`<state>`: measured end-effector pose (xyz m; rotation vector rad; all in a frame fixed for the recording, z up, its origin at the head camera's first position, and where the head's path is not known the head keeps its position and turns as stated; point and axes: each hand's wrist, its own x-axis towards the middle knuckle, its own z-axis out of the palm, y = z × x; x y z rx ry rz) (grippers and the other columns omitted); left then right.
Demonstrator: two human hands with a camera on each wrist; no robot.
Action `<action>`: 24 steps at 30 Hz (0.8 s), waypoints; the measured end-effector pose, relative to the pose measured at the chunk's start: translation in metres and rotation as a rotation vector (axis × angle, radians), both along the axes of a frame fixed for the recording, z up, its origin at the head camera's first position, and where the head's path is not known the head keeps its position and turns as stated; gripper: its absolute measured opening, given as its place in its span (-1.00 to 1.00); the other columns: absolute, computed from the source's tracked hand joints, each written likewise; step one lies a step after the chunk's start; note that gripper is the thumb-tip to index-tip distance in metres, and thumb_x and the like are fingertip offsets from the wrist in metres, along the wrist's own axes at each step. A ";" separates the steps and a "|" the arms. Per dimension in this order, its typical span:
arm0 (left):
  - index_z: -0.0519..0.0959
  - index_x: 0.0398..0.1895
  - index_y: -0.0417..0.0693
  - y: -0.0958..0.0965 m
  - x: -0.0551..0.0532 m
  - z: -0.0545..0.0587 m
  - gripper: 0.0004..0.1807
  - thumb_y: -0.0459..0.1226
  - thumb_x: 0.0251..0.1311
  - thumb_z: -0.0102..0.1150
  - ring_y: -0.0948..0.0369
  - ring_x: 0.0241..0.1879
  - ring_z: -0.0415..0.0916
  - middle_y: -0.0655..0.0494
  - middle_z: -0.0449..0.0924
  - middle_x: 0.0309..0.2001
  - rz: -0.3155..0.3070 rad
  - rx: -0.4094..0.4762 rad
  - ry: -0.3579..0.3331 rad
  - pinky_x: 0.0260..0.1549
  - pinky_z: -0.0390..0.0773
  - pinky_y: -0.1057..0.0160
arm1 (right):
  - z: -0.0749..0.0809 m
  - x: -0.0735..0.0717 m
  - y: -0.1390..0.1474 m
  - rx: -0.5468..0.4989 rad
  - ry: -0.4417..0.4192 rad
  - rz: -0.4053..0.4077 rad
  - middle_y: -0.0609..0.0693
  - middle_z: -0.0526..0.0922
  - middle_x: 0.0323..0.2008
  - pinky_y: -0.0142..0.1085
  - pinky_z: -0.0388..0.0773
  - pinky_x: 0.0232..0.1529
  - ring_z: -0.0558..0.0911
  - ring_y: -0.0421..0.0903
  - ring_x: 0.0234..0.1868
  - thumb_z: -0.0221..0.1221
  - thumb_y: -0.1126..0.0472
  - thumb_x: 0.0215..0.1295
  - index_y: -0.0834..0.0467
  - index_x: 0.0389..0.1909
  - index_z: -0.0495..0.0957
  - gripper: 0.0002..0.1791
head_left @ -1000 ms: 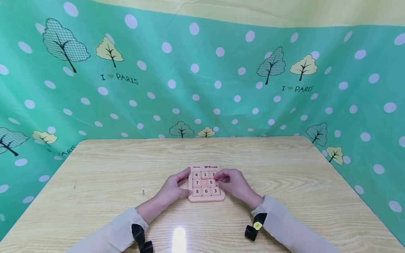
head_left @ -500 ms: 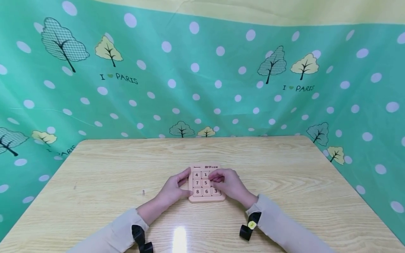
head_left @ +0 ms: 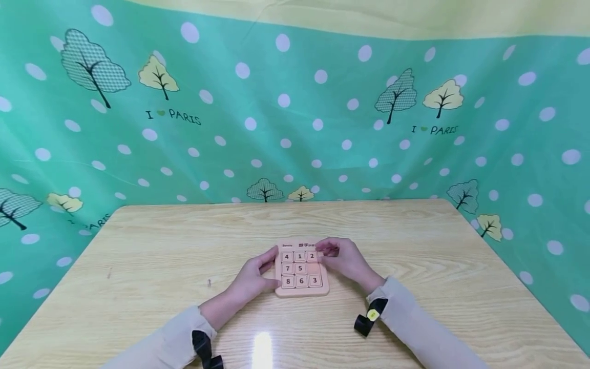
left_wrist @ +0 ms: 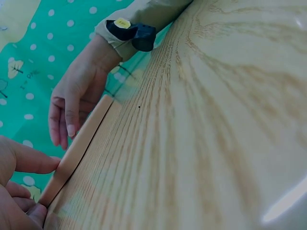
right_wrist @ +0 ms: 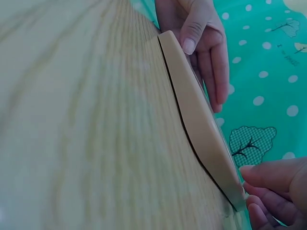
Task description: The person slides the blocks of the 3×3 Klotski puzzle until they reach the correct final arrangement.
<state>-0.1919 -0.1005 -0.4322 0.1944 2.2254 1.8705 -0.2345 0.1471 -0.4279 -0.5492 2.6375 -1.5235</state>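
A pale pink sliding number puzzle (head_left: 301,293) lies flat on the table, its edge (left_wrist: 79,143) seen side-on from both wrists. Its rows read 4, 1, 2; 7, 5 and a bare slot (head_left: 313,269); then 8, 6, 3. My left hand (head_left: 252,274) holds the board's left side, thumb by the lower corner and fingers higher up. At the upper right, my right hand (head_left: 344,260) hovers with loosely bent fingers, the thumb tip beside the 2 tile (head_left: 312,255). In the right wrist view those fingers (right_wrist: 273,175) hold no tile; whether they touch the board is unclear.
The wooden table (head_left: 161,236) stretches out on both sides of the puzzle. Behind it hangs a green dotted curtain (head_left: 295,138). Black straps with small devices (head_left: 366,322) sit on both wrists. A light reflection shines near the front.
The 5 tile has slid left into the middle slot, leaving the bare slot at the right of that row. My right hand has then drawn back up and right. The left hand stays put.
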 end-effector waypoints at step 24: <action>0.15 0.37 -0.32 -0.002 -0.001 -0.001 -0.10 -0.62 -0.15 0.27 -0.11 0.33 0.18 -0.16 0.11 0.40 -0.024 -0.009 0.008 0.26 0.28 0.15 | 0.005 0.002 0.008 -0.005 -0.188 0.123 0.01 0.65 -0.33 -0.41 0.54 -0.30 0.56 -0.11 -0.29 0.25 0.45 0.03 0.23 -0.25 0.64 -0.78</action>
